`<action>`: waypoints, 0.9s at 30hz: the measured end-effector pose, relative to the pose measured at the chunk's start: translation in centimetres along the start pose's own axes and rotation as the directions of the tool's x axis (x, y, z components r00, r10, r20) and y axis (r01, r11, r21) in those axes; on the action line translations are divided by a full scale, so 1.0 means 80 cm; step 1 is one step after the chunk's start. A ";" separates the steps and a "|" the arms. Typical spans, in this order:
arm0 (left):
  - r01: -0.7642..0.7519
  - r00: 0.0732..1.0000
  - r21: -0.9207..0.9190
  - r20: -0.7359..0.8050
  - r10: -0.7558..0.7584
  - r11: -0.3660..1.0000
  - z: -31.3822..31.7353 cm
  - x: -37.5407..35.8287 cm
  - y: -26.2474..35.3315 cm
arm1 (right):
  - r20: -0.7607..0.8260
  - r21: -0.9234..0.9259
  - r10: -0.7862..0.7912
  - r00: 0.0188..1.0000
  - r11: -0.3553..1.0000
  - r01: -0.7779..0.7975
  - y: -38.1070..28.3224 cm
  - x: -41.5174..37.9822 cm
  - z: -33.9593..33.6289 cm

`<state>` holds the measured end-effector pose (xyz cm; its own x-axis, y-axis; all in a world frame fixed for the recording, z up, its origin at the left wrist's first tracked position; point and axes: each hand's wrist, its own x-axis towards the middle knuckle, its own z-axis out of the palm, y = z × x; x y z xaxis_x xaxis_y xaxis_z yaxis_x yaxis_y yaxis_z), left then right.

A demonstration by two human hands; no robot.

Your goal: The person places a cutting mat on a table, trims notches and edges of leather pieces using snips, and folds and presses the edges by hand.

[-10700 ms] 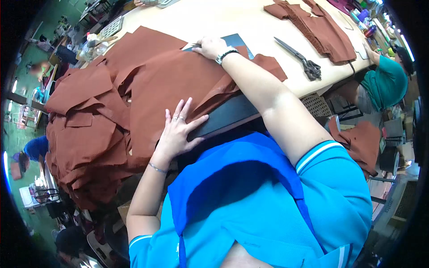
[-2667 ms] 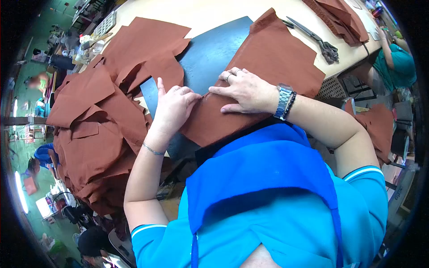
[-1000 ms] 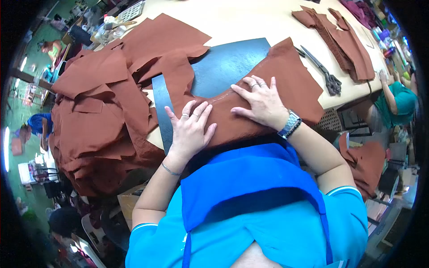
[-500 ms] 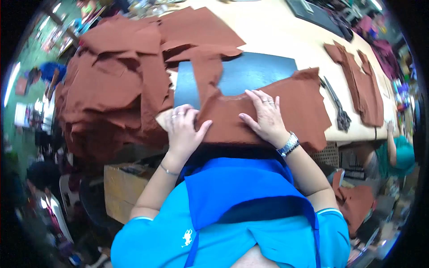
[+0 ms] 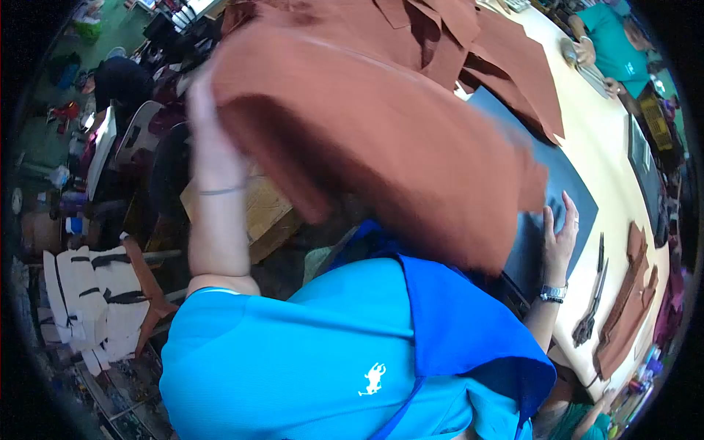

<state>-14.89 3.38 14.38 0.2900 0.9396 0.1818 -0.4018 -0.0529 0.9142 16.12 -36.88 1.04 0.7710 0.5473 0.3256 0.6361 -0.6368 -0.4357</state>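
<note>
The brown cloth piece (image 5: 381,139) is matt and slightly fuzzy, like felted wool, with raw cut edges. The stack of cloth pieces (image 5: 469,37) at the far edge of the table has the same dull brown weave. The mat (image 5: 565,183) is dark, smooth and faintly shiny, like plastic sheet. The table (image 5: 609,139) top is pale, smooth and matt. The scissors (image 5: 592,301) are dark metal. The watch (image 5: 554,293) band looks like polished metal. The crate (image 5: 257,213) beside the table is bare, rough wood.
</note>
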 end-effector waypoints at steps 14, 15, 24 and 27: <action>-0.352 0.244 0.810 -0.404 0.882 0.468 -0.245 0.090 0.234 | 0.052 -0.121 0.012 0.999 0.993 -0.006 0.020 -0.008 0.010; -0.300 0.290 0.853 -0.346 0.893 0.427 -0.253 0.106 0.218 | 0.052 -0.111 0.007 0.999 0.994 -0.001 0.020 -0.008 0.010; 0.001 0.994 1.000 0.001 -0.111 0.020 -0.475 0.139 -0.325 | 0.037 -0.139 0.012 0.999 0.990 -0.007 0.014 -0.010 0.008; 0.256 0.881 0.965 -0.253 -0.399 -0.047 -0.370 0.024 -0.360 | 0.035 -0.121 0.023 0.999 0.992 -0.019 0.014 -0.009 0.008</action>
<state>-28.45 16.72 -22.33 0.1958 0.9347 -0.2968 0.9319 -0.0832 0.3530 16.22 -37.65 -0.21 0.7840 0.5511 0.2859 0.6206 -0.7080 -0.3370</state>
